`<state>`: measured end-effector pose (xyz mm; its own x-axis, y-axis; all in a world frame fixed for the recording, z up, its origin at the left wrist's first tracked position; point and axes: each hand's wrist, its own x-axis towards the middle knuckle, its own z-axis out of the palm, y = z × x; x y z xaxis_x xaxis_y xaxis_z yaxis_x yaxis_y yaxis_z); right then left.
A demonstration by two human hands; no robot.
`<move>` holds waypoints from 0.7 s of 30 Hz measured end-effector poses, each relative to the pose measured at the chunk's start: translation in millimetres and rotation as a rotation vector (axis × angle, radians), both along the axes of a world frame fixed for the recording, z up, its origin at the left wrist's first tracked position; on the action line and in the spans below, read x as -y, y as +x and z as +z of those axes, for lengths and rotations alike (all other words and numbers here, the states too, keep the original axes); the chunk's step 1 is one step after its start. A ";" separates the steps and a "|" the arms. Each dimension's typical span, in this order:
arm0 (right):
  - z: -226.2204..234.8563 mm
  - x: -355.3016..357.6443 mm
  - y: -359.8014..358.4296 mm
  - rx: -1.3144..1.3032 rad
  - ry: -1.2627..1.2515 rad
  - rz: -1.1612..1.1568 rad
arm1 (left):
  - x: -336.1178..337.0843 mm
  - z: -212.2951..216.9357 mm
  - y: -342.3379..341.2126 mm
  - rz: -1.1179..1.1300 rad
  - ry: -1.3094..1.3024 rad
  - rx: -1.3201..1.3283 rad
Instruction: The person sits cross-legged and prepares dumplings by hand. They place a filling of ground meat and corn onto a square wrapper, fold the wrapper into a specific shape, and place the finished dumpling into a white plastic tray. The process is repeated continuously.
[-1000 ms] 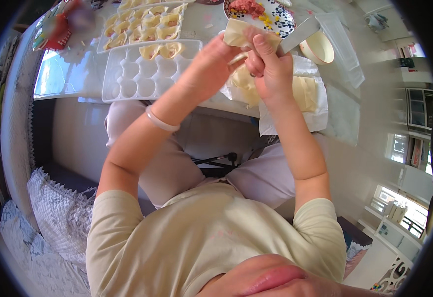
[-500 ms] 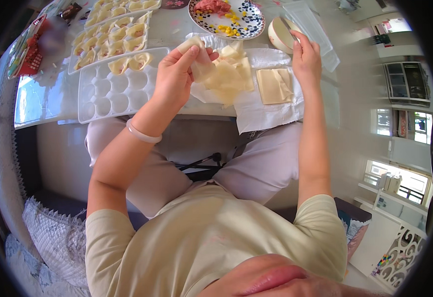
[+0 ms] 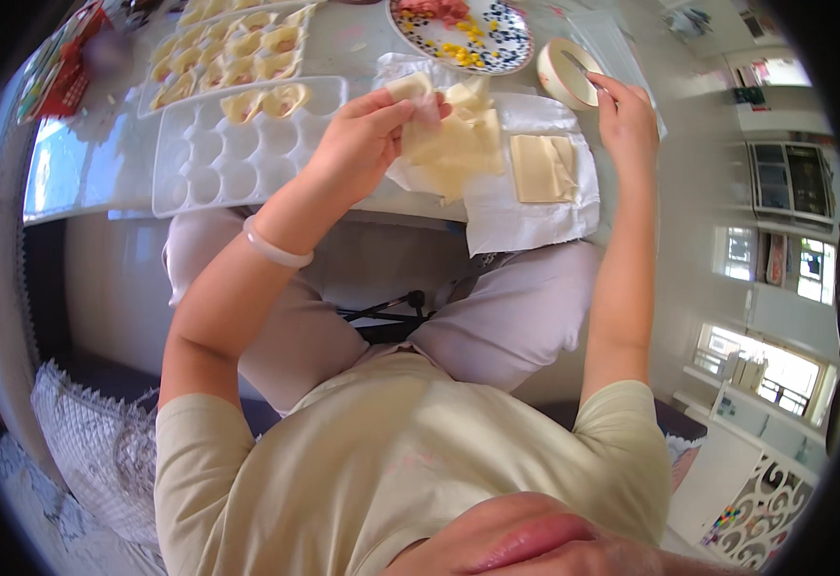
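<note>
My left hand (image 3: 362,134) is closed on a thin pale dumpling wrapper (image 3: 412,92), pinched between thumb and fingers above a loose pile of wrappers (image 3: 468,144). At the right, my right hand (image 3: 628,120) grips a slim metal utensil (image 3: 576,63). Its far end reaches over the cream bowl (image 3: 551,84); I cannot tell whether it is a knife or a spoon. A neat stack of square wrappers (image 3: 541,169) lies on white paper (image 3: 525,227) between the hands. Left of my left hand, filled dumplings (image 3: 285,100) sit in the top cups of a white tray (image 3: 180,182).
Beyond it stands another tray of filled dumplings (image 3: 237,58). A patterned plate (image 3: 516,53) at the far side bears pink minced meat (image 3: 436,10) and yellow corn kernels (image 3: 468,53). A red basket (image 3: 74,82) is at the far left. A clear plastic container (image 3: 621,58) lies behind the bowl.
The view has shifted a little. My right hand still holds the utensil at the bowl and sits slightly lower and farther right. My left hand keeps the wrapper.
</note>
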<state>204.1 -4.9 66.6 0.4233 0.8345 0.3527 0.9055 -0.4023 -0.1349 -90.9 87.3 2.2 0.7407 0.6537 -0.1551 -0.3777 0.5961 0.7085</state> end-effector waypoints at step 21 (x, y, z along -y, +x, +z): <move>-61.0 -31.9 -186.0 -1.617 0.457 0.228 | 2.9 16.6 -9.3 0.166 -0.139 0.288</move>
<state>18.1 27.0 5.6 0.4598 0.8847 -0.0769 -0.2344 0.0374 -0.9714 -100.2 84.4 18.8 0.6526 0.7559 -0.0517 -0.6497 0.5934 0.4751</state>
